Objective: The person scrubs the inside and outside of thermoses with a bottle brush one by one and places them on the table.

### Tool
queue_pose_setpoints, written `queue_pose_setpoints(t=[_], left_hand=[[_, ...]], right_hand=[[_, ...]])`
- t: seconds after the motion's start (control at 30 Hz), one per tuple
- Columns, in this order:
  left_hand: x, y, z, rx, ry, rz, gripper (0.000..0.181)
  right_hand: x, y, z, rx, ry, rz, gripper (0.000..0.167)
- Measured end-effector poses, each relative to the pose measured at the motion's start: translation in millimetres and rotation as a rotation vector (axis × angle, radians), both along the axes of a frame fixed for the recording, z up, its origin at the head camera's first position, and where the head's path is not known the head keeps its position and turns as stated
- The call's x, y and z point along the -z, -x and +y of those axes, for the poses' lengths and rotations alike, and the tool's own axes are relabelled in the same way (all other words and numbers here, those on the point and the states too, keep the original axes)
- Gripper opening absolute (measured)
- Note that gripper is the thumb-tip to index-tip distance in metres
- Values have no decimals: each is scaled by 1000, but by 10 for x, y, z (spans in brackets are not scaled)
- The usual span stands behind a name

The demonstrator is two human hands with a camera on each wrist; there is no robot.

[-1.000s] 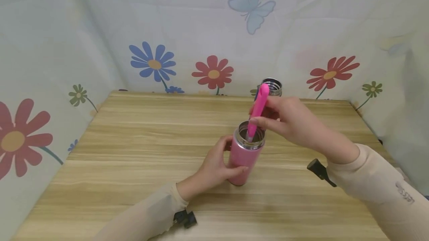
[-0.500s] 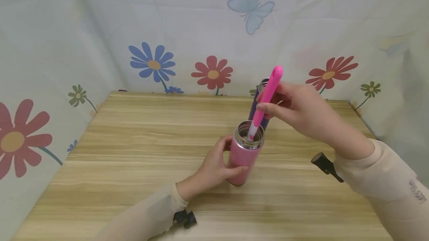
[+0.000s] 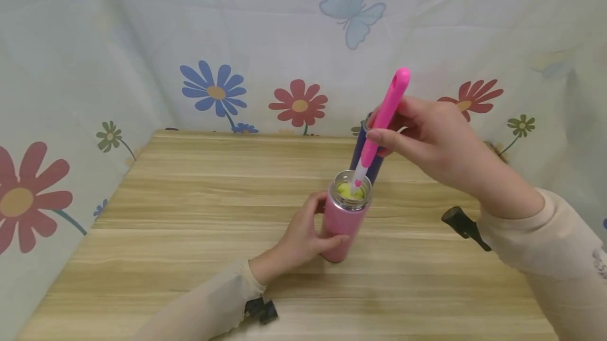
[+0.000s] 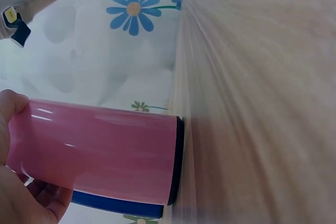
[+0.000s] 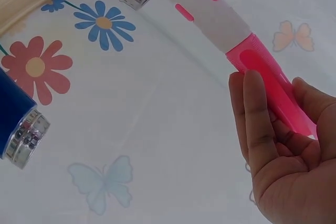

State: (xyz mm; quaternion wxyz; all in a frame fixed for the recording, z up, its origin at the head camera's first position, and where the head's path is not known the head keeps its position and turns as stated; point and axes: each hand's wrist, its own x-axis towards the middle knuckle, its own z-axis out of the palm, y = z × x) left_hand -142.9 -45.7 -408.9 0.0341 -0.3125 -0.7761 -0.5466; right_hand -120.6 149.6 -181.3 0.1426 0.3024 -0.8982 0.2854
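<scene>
A pink metal bottle (image 3: 342, 227) stands upright on the table with its steel mouth uncovered. My left hand (image 3: 301, 233) grips it low on the body, thumb across the front; in the left wrist view its dark base meets the tabletop. In my right hand (image 3: 433, 143) is a bottle brush (image 3: 386, 111), pinched by its pink handle between thumb and fingers. The brush leans to the right. Its yellow head (image 3: 348, 189) shows just inside the bottle's mouth, with the lower part hidden.
Behind the pink bottle stands a dark blue bottle (image 3: 361, 146), partly covered by the brush and right hand; its steel neck (image 5: 27, 139) shows in the right wrist view. A wood-grain table (image 3: 189, 198) lies under everything. Flower-printed sheeting (image 3: 265, 30) hangs around its back and sides.
My right hand has drawn the brush up and to the right, and the yellow head has come into sight at the mouth. The left hand and pink bottle have hardly moved.
</scene>
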Motion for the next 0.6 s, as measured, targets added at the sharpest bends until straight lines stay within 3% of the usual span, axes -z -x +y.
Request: queue_pose_setpoints(t=[0.17,0.37,0.6], left_hand=[[-7,4,-2,0,29,26,71],[-4,24,-7,18,25,13,71],[-28,-1,-16,15,21,5,71]], right_hand=[[-19,-4,8,-6,-12,22,14],[-45,-16,14,-10,-16,55,13],[-44,-24,-10,-9,-10,34,13]])
